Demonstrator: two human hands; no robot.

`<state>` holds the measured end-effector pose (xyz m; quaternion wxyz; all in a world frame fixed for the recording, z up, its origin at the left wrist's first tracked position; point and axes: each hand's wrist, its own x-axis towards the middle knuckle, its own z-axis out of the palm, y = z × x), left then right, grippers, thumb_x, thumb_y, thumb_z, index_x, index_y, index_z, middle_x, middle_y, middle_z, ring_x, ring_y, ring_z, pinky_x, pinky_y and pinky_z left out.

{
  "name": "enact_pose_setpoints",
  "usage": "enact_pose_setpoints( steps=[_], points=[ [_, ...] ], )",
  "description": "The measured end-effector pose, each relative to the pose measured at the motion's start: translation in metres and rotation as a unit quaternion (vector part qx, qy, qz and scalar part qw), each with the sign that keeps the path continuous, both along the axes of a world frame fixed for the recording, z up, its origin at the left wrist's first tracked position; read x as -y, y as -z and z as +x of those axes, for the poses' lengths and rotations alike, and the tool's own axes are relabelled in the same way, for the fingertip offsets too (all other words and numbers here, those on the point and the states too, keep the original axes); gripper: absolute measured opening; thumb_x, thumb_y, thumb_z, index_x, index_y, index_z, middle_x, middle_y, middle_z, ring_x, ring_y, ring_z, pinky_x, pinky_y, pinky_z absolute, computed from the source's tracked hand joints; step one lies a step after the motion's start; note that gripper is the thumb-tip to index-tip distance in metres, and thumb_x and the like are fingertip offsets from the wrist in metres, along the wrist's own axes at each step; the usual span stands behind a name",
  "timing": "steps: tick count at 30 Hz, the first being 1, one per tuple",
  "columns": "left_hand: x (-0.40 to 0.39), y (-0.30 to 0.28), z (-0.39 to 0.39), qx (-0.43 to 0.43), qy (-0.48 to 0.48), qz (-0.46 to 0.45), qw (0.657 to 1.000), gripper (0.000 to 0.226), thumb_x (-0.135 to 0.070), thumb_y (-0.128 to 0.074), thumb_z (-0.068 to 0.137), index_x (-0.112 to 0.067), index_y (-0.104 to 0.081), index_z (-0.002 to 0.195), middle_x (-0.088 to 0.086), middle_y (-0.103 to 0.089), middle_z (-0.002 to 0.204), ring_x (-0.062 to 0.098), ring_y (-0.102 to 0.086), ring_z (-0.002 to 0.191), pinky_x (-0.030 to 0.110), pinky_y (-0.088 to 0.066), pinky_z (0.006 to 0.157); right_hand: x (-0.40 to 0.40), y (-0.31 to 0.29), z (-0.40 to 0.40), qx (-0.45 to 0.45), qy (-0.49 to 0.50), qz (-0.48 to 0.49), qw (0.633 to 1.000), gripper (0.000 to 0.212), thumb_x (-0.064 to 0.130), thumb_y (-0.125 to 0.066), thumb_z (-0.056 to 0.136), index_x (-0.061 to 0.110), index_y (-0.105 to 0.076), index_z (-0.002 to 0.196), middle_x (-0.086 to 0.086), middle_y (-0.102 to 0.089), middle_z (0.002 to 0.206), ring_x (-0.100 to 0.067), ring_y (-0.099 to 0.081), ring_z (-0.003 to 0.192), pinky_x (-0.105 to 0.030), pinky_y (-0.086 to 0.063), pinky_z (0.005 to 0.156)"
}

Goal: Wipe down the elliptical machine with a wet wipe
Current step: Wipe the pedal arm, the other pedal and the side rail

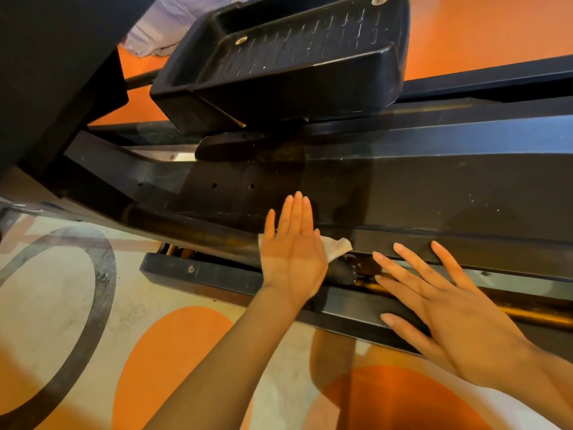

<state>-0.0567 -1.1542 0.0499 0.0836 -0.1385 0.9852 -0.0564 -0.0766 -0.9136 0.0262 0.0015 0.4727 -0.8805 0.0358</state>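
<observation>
machine: the black metal elliptical machine [403,187] is seen from above, its long side rail running left to right over an orange-and-cream patterned floor [77,305].
pedal: a black ribbed plastic foot pedal [279,57] sits above the rail, untouched.
wipe: the small white damp wipe [336,247] is pinned flat on the rail under the left hand; only its right corner shows.
left hand: the left hand [293,252] is laid flat, fingers straight and together, so that pressure is judged to be spread across the wipe.
right hand: the right hand [446,305] is spread wide and holds nothing, resting on the lower rail edge, likely as a brace.
progress: rail pass judged under way; pedal not yet wiped.
</observation>
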Motion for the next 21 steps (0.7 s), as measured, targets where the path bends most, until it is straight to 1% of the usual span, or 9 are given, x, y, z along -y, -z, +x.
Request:
enact_pose_setpoints(
  steps=[2, 4, 7, 8, 10, 13, 17, 19, 21],
  points=[
    [0.009, -0.005, 0.001, 0.006, -0.011, -0.015, 1.000, 0.059, -0.036, -0.012, 0.106, -0.012, 0.009, 0.156, 0.004, 0.011, 0.166, 0.018, 0.012, 0.152, 0.041, 0.003, 0.124, 0.001, 0.001, 0.000, -0.007, 0.002, 0.000, 1.000, 0.061, 0.059, -0.018, 0.101, 0.028, -0.063, 0.129, 0.001, -0.043, 0.151, -0.024, -0.029, 0.145, -0.057, -0.019, 0.113],
    [0.018, -0.004, 0.006, -0.007, -0.026, -0.020, 0.999, 0.059, -0.037, -0.008, 0.105, -0.012, 0.001, 0.157, 0.005, 0.001, 0.166, 0.019, 0.005, 0.153, 0.042, 0.000, 0.124, 0.001, 0.001, 0.000, -0.011, 0.001, 0.002, 1.000, 0.063, 0.059, -0.018, 0.101, 0.026, -0.064, 0.128, -0.001, -0.044, 0.150, -0.025, -0.031, 0.144, -0.057, -0.020, 0.112],
    [0.021, -0.004, 0.018, -0.056, -0.030, -0.031, 0.997, 0.065, -0.040, -0.013, 0.100, -0.008, -0.033, 0.152, 0.010, -0.034, 0.158, 0.025, -0.029, 0.148, 0.048, -0.023, 0.121, 0.002, 0.001, 0.000, -0.005, 0.006, 0.005, 1.000, 0.063, 0.059, -0.019, 0.100, 0.026, -0.066, 0.127, -0.001, -0.046, 0.149, -0.026, -0.034, 0.143, -0.057, -0.020, 0.112],
    [0.021, -0.002, 0.021, -0.062, -0.025, -0.031, 0.997, 0.065, -0.041, -0.017, 0.100, -0.007, -0.040, 0.150, 0.010, -0.040, 0.155, 0.026, -0.036, 0.145, 0.050, -0.029, 0.117, 0.002, 0.001, 0.000, -0.003, 0.007, 0.006, 1.000, 0.063, 0.059, -0.020, 0.100, 0.026, -0.066, 0.126, -0.001, -0.046, 0.149, -0.026, -0.035, 0.143, -0.056, -0.020, 0.112],
    [0.016, 0.000, 0.025, -0.050, -0.014, -0.018, 0.999, 0.065, -0.042, -0.020, 0.100, -0.006, -0.042, 0.149, 0.011, -0.042, 0.154, 0.028, -0.039, 0.143, 0.053, -0.033, 0.114, 0.002, 0.000, 0.000, 0.001, 0.009, 0.006, 1.000, 0.061, 0.060, -0.023, 0.100, 0.026, -0.066, 0.126, -0.001, -0.046, 0.149, -0.025, -0.035, 0.143, -0.056, -0.019, 0.112],
    [0.006, 0.004, 0.027, -0.046, 0.004, 0.002, 0.999, 0.067, -0.045, -0.018, 0.100, -0.005, -0.039, 0.150, 0.012, -0.040, 0.155, 0.029, -0.036, 0.144, 0.053, -0.027, 0.118, 0.002, 0.000, 0.000, 0.005, 0.011, 0.002, 1.000, 0.061, 0.060, -0.023, 0.100, 0.027, -0.067, 0.125, 0.000, -0.047, 0.148, -0.024, -0.035, 0.142, -0.056, -0.019, 0.111],
    [-0.018, 0.003, 0.024, -0.024, -0.001, 0.016, 1.000, 0.076, -0.054, -0.015, 0.097, -0.004, -0.034, 0.151, 0.013, -0.037, 0.156, 0.030, -0.033, 0.145, 0.046, -0.013, 0.122, 0.002, 0.002, 0.000, 0.009, 0.014, 0.007, 1.000, 0.060, 0.061, -0.023, 0.100, 0.028, -0.067, 0.124, 0.001, -0.046, 0.149, -0.023, -0.033, 0.143, -0.056, -0.019, 0.112],
    [-0.029, 0.000, 0.021, 0.000, 0.005, 0.012, 1.000, 0.079, -0.057, -0.007, 0.096, -0.006, -0.010, 0.156, 0.014, -0.015, 0.164, 0.029, -0.013, 0.152, 0.043, 0.002, 0.121, 0.002, 0.003, 0.001, 0.012, 0.016, 0.009, 1.000, 0.060, 0.062, -0.024, 0.100, 0.029, -0.067, 0.125, 0.001, -0.045, 0.149, -0.023, -0.033, 0.144, -0.055, -0.018, 0.112],
    [-0.036, 0.003, 0.017, 0.029, 0.005, -0.004, 1.000, 0.073, -0.055, -0.005, 0.100, -0.008, 0.017, 0.152, 0.012, 0.011, 0.165, 0.027, 0.010, 0.152, 0.041, 0.015, 0.119, 0.001, 0.003, 0.001, 0.012, 0.019, 0.007, 1.000, 0.060, 0.061, -0.024, 0.100, 0.029, -0.067, 0.125, 0.002, -0.044, 0.150, -0.022, -0.032, 0.144, -0.054, -0.018, 0.113]
  ],
)
